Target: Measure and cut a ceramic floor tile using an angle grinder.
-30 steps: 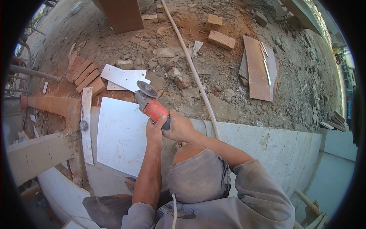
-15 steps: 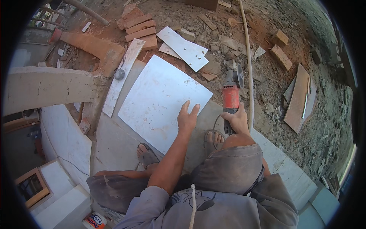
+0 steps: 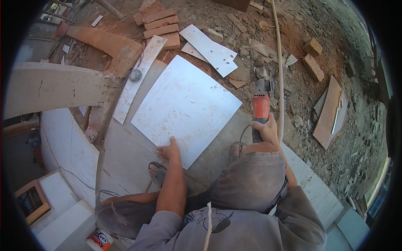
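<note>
A large square white tile lies on the grey paving in front of me, its face dusty and scuffed. My left hand is at the tile's near-left edge, one digit stretched over the top face and the other fingers bent at the rim; their tips are partly hidden. My right hand is wrapped round the dark handle of a red and grey angle grinder, beside my right knee. The grinder's head points away from me, with its disc on the right side. A dark cord runs from its rear toward my right foot.
A narrow tile strip with a round grey object on it lies left of the tile. Beyond are stacked bricks and white tile offcuts. A pale pipe runs along the rubble at right. A tub stands at lower left.
My left hand has moved left and toward me, from above the tile's right part to its near-left edge. The grinder stays in my right hand, its disc turned more edge-on.
</note>
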A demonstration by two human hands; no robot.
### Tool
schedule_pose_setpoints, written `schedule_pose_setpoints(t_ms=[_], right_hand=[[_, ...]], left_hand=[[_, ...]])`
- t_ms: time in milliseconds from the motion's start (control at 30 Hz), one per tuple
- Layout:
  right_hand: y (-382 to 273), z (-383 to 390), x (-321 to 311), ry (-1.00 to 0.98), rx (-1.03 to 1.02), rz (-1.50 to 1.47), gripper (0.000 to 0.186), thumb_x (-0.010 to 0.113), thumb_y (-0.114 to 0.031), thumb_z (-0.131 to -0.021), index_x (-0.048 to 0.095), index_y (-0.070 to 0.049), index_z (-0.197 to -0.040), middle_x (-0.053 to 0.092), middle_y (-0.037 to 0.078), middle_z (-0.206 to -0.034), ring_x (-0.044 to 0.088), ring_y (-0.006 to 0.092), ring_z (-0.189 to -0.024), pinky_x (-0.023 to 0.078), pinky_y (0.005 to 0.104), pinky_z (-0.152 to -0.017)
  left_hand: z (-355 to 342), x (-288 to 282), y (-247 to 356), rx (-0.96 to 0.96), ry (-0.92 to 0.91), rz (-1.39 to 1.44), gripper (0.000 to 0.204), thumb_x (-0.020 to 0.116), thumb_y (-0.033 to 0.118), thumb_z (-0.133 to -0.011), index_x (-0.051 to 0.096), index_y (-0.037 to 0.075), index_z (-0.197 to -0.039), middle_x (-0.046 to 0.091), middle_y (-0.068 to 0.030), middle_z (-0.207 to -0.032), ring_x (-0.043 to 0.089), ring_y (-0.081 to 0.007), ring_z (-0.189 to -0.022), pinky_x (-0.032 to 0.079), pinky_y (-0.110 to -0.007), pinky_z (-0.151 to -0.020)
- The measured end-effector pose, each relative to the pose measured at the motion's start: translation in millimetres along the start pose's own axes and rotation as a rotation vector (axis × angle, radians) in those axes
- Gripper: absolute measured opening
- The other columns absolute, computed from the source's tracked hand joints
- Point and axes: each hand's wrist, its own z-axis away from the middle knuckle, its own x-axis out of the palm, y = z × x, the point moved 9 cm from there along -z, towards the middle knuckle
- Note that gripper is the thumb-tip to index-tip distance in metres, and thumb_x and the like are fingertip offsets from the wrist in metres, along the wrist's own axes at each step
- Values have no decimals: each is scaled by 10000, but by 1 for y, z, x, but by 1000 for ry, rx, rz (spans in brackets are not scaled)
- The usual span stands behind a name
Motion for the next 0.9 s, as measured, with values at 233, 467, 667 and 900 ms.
schedule_pose_setpoints(t_ms=[233, 467, 667, 900], right_hand=[[-50, -49, 40, -50, -169, -30, 614, 802, -251, -603, 533, 9, -1089, 645, 147, -901, 642, 241, -780, 512, 345, -714], [-43, -89, 61, -85, -233, -130, 550, 778, -124, -578, 539, -1, -1057, 627, 109, -890, 627, 216, -754, 509, 337, -701], [-58, -79, 80, -118, -247, -92, 568, 790, -139, -564, 533, 12, -1046, 632, 134, -897, 633, 233, -777, 510, 350, -715], [-64, -86, 88, -132, -206, 55, 726, 844, -252, -535, 538, 41, -1125, 660, 200, -984, 662, 303, -891, 517, 384, -799]], left_hand=[[5, -31, 22, -1, -43, 120, 1018, 748, 427, -773, 211, -134, -1431, 305, -324, -1422, 301, -458, -1342, 293, -489, -1121], [20, -22, 5, -154, -31, 182, 897, 802, 393, -709, 401, -62, -1369, 391, -291, -1375, 430, -426, -1277, 396, -453, -1067], [13, -25, -7, -224, -43, 268, 768, 806, 376, -728, 476, -35, -1287, 437, -266, -1351, 476, -406, -1242, 438, -457, -1024], [-27, -10, -34, -210, -82, 568, 695, 768, 409, -796, 501, -90, -1200, 570, -269, -1194, 602, -382, -1054, 505, -458, -892]])
